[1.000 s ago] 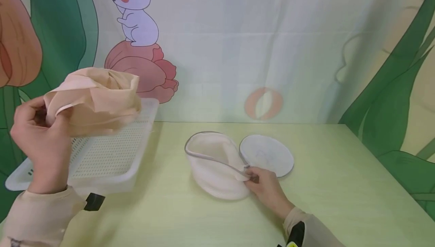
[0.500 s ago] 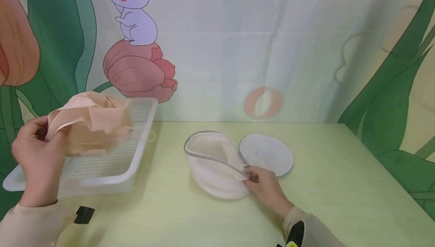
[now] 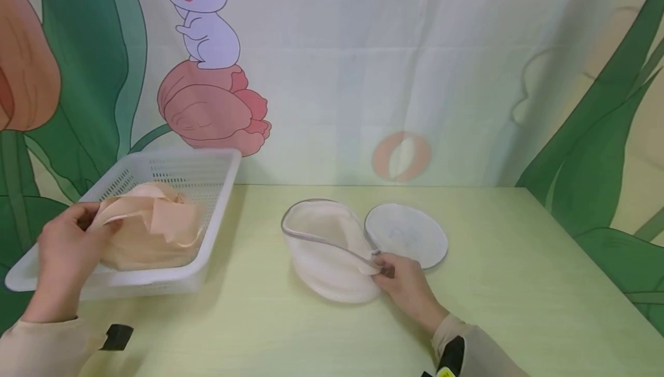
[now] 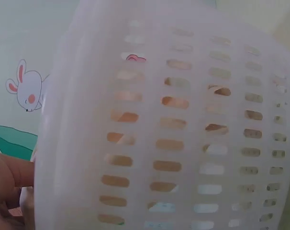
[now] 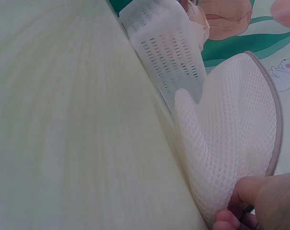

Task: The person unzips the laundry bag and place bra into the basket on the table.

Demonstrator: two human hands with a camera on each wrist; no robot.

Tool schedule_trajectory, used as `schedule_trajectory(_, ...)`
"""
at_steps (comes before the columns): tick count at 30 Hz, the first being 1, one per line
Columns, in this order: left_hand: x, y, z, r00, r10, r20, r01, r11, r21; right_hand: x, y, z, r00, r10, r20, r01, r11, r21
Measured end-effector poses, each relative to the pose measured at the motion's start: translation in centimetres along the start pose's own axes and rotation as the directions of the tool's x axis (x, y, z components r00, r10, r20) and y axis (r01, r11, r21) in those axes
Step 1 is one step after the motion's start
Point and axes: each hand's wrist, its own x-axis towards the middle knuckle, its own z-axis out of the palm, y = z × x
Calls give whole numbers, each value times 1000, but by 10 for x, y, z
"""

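My left hand (image 3: 70, 247) pinches a crumpled beige cloth (image 3: 150, 230) by its near left edge, down inside a white perforated plastic basket (image 3: 220, 221). In the left wrist view the basket's side wall (image 4: 140, 153) covers most of the cloth, and only some fingers (image 4: 13, 177) show at the left. A white mesh laundry bag (image 3: 332, 273) with a grey zipper edge stands unzipped mid-table. Its round flap (image 3: 407, 236) lies folded back to the right. My right hand (image 3: 410, 287) pinches the bag's rim near the flap; the right wrist view shows thumb and fingers on the mesh (image 5: 226, 139).
The pale green table (image 3: 508, 285) meets a printed curtain (image 3: 467, 77) at its back edge. The basket sits at the table's left side, with a stretch of tabletop between it and the laundry bag.
My left hand has lowered the beige cloth from above the basket to inside it. My right hand and the laundry bag have stayed in place.
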Motion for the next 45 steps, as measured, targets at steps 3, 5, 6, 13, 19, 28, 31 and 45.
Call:
schedule_trajectory(3, 5, -10, 1, 988, 73, 137, -80, 996, 45, 0, 0, 0, 1000, -2, 3, 2, 1000, 3)
schedule_trajectory(5, 9, -15, 2, 969, 122, 214, -138, 988, 62, 0, 0, 0, 1000, 1, 3, -1, 1000, 6)
schedule_trajectory(6, 11, -17, 2, 957, 141, 255, -163, 984, 66, 0, 0, 0, 1000, 2, 3, -2, 1000, 7)
schedule_trajectory(13, 22, -24, 6, 875, 193, 443, -258, 962, 91, 0, -1, 0, 1000, 3, 5, -3, 1000, 13)
schedule_trajectory(19, 29, -28, 9, 847, 212, 487, -309, 943, 126, 0, -2, -1, 1000, -3, 7, 3, 1000, 7)
schedule_trajectory(28, 33, -32, 8, 850, 171, 498, -306, 930, 204, 0, -2, 0, 1000, -31, 2, 31, 999, -17)
schedule_trajectory(31, 32, -31, 7, 846, 184, 500, -326, 921, 213, 0, -2, -1, 999, -37, 8, 37, 999, -25)
schedule_trajectory(45, 30, -33, 7, 852, 229, 471, -357, 912, 201, 1, -13, -11, 999, -41, 33, 44, 996, -80)
